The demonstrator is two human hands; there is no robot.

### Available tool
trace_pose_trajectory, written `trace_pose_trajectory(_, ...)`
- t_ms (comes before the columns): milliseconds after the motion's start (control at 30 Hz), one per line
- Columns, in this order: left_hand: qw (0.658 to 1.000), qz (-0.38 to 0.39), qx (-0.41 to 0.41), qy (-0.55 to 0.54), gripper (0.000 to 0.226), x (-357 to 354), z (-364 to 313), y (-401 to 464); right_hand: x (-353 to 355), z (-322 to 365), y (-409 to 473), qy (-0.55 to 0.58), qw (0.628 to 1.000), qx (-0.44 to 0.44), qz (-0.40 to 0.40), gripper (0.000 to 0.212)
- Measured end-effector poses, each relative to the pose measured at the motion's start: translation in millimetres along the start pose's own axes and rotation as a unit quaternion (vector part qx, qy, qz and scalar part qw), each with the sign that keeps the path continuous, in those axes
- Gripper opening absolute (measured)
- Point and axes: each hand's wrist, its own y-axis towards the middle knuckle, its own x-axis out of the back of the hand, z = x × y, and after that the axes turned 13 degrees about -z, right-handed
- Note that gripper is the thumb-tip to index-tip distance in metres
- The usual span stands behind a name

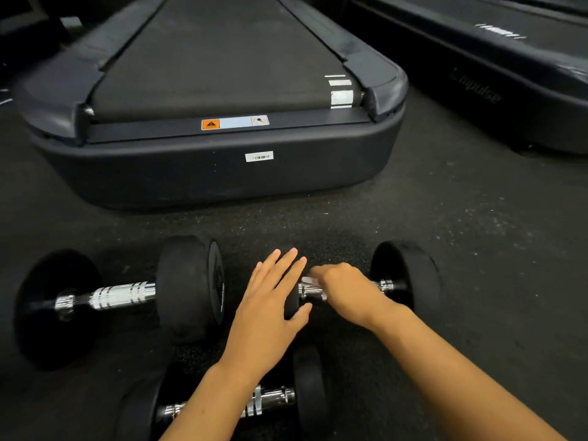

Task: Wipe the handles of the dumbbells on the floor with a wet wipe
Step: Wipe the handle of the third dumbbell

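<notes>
Across the dark speckled gym floor (445, 218), behind the rear end of one treadmill (219, 167) with a second treadmill (496, 78) to the right, we count three dumbbells: a large one (121, 294) at left, the right dumbbell (404, 275) we are working on, and a nearer dumbbell (273, 399) partly under our left forearm. Our left hand (270, 310) lies flat, fingers (286, 265) spread, over that right dumbbell's left head. Our right hand (346, 291) is curled tight around its chrome handle, pressing a white wet wipe (310, 280) against it.
</notes>
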Motion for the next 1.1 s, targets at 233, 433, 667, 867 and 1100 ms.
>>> trace_pose_trajectory(233,1.0,-0.003,-0.001,-0.004,0.069,-1.2,0.4,0.5,-2.5,-4.3,2.6,-0.009,1.0,-0.01,-0.012,0.02)
trace_pose_trajectory(433,1.0,-0.001,0.004,-0.005,0.069,-1.1,-1.1,0.5,-8.8,0.5,5.6,-0.01,1.0,-0.003,-0.008,0.017)
trace_pose_trajectory(667,1.0,-0.002,0.004,-0.003,0.069,0.0,-1.4,1.0,-6.4,-4.1,9.5,0.012,1.0,-0.018,-0.009,0.02)
trace_pose_trajectory(867,1.0,-0.005,0.003,-0.001,0.07,-0.8,-0.8,0.8,-3.8,-7.3,13.6,0.031,0.999,-0.032,-0.012,0.022)
trace_pose_trajectory(1100,1.0,-0.004,-0.003,-0.005,0.07,-0.1,-0.5,0.7,-4.3,-9.7,15.7,0.031,0.999,-0.041,0.011,0.014)
